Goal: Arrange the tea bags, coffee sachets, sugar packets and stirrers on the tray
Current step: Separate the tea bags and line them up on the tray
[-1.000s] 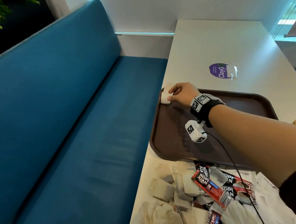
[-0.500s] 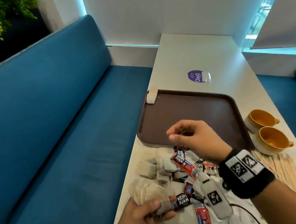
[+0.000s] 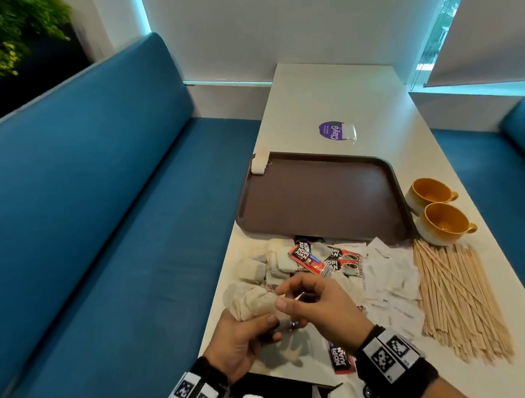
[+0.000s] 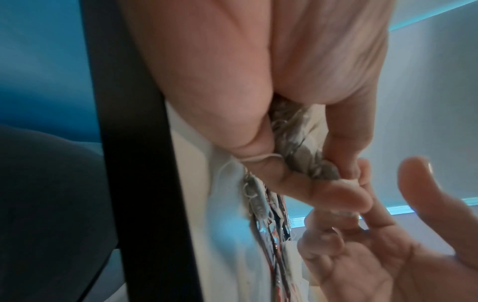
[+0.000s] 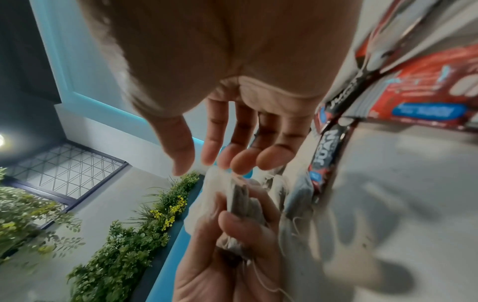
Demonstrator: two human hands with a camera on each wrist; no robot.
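Note:
My left hand (image 3: 262, 328) grips a bunch of beige tea bags (image 3: 249, 300) above the table's near left edge. The right hand (image 3: 284, 297) hovers at that bunch, its fingers (image 5: 240, 161) relaxed with tips touching the top of the tea bags (image 5: 240, 196) and the thumb held apart. One tea bag (image 3: 259, 165) lies in the far left corner of the brown tray (image 3: 319, 193). Loose tea bags and red coffee sachets (image 3: 309, 258) are piled in front of the tray. White sugar packets (image 3: 389, 276) lie beside them, and wooden stirrers (image 3: 452, 295) lie at the right.
Two yellow cups (image 3: 437, 209) stand right of the tray. A purple sticker (image 3: 332, 131) is on the table beyond it. A blue bench (image 3: 112, 230) runs along the table's left side, and a dark object (image 3: 286, 381) lies at the near edge.
The right hand let go of a tea bag in the tray's far left corner and drew back to the bunch held by the left hand.

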